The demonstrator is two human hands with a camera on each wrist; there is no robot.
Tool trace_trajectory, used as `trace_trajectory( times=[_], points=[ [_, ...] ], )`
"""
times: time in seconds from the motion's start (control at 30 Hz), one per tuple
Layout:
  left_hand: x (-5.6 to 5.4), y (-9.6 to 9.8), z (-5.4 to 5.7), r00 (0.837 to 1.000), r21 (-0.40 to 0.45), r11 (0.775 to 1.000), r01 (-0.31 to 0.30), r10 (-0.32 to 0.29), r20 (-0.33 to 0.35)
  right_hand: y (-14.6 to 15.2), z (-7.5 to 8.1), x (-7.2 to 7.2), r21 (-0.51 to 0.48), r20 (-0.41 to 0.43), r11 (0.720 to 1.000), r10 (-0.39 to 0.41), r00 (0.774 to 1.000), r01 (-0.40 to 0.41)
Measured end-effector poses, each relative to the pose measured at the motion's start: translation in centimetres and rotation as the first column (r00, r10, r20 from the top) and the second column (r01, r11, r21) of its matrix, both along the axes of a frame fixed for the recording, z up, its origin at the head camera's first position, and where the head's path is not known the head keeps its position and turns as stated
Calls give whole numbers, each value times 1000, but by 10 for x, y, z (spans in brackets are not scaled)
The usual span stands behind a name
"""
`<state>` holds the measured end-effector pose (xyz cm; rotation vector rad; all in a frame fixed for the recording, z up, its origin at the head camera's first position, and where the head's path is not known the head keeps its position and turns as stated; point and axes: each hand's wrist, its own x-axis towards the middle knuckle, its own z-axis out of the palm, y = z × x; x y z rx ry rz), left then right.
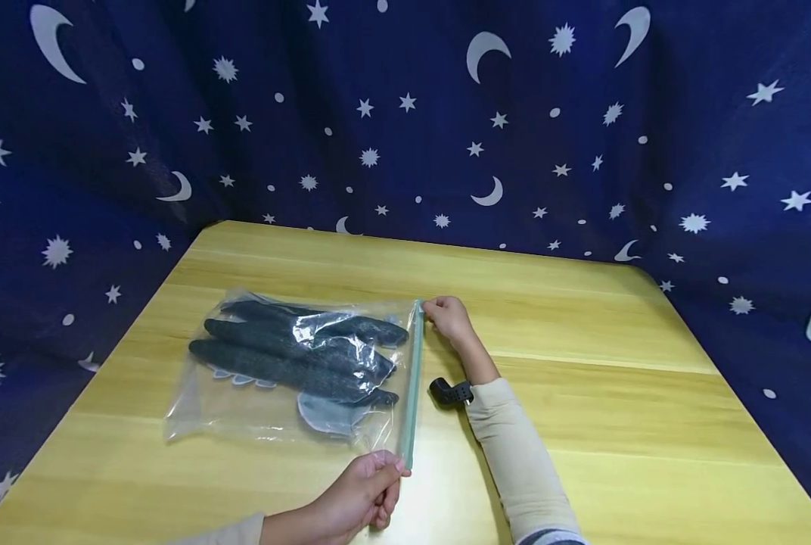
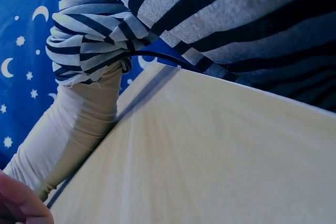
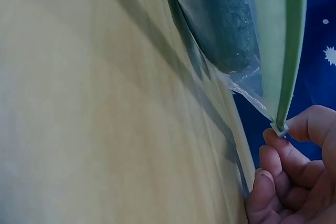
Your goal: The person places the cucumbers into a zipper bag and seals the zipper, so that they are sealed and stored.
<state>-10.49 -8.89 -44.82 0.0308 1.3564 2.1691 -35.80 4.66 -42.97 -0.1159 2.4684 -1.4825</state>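
Note:
A clear zip bag [image 1: 201, 412] lies on the table with several long, dark green pieces [image 1: 276, 371] inside, some with pale scalloped edges; their exact kind is unclear. Along its right side runs a pale green zip strip [image 1: 412, 386]. My left hand [image 1: 358, 492] pinches the near end of this strip between thumb and fingers. At the far end, my right hand [image 1: 449, 319] pinches the strip's corner. A small white zip slider [image 3: 280, 128] shows between that thumb and forefinger in the right wrist view. The left wrist view catches only part of the left hand [image 2: 21, 200].
The light wooden table [image 1: 582, 424] spreads under both arms. A black wrist device [image 1: 450, 392] sits by the right cuff. Behind the table hangs a dark blue curtain [image 1: 405, 129] with moons and stars.

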Motion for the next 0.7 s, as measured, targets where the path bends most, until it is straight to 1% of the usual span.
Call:
trace_trajectory(
  times=[0.1,0.17,0.23,0.37,0.47,0.57,0.63,0.67,0.7],
  points=[
    [-2,2,-3,999,41,999,21,-20,-30,4,-2,0,13,-1,1000,1,1000,-1],
    [-3,4,-5,998,64,997,39,-36,-53,8,-3,0,23,-1,1000,-19,1000,19],
    [-5,6,-6,996,69,996,56,-51,-73,14,-5,1,31,-1,999,-41,999,41],
    [-7,8,-7,995,33,998,54,-51,-87,20,-7,2,28,-2,998,-52,999,52],
    [-9,10,-11,989,-20,998,54,-56,-140,22,-9,2,25,-10,998,-56,998,56],
    [-11,13,-17,982,-45,997,61,-69,-178,27,-12,3,29,-23,997,-66,998,67],
    [-11,15,-20,981,-40,996,82,-87,-171,31,-15,3,24,-31,997,-70,997,71],
    [-12,16,-21,983,-29,994,104,-107,-148,33,-16,3,15,-29,997,-71,997,71],
    [-12,17,-22,981,-19,990,138,-140,-134,36,-17,3,5,-27,998,-68,997,69]
  ],
)
